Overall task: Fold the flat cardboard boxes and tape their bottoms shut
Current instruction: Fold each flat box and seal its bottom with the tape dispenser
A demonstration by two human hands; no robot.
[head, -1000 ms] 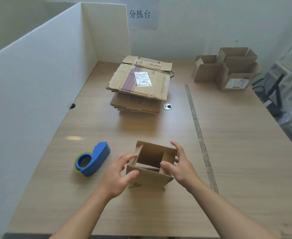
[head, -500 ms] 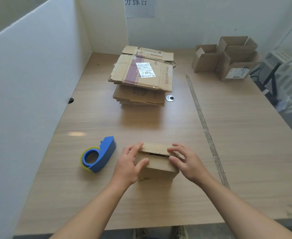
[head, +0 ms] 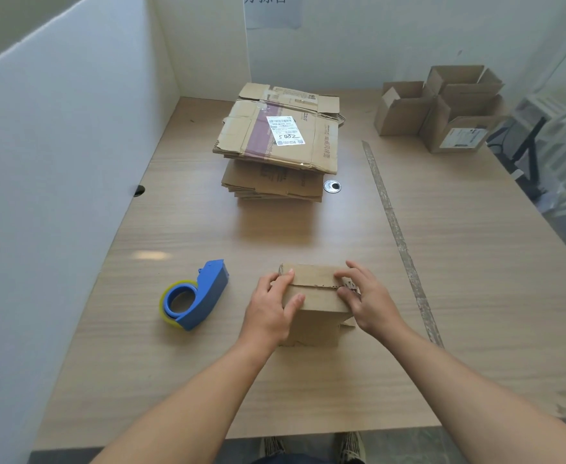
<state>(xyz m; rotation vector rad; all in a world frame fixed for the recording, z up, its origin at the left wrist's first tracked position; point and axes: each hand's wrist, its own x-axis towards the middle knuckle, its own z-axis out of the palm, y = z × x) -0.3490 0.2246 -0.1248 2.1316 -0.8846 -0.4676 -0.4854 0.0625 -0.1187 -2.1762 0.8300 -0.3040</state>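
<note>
While the box (head: 315, 298) sits near the table's (head: 308, 390) front edge, the left hand (head: 269, 311) and right hand (head: 368, 301) press its flaps shut from either side. Left of it lies the tape dispenser (head: 196, 294); farther back, the flat stack (head: 278, 142), then folded boxes (head: 442, 107) far right.

Blue tape dispenser (head: 197, 294), brown cardboard box (head: 315, 298), pale wood-grain table (head: 181, 222)

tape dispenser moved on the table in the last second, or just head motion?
No real move. The tape dispenser lies left of the small box, same angle, same gap to the white partition; only the camera shifted.
</note>
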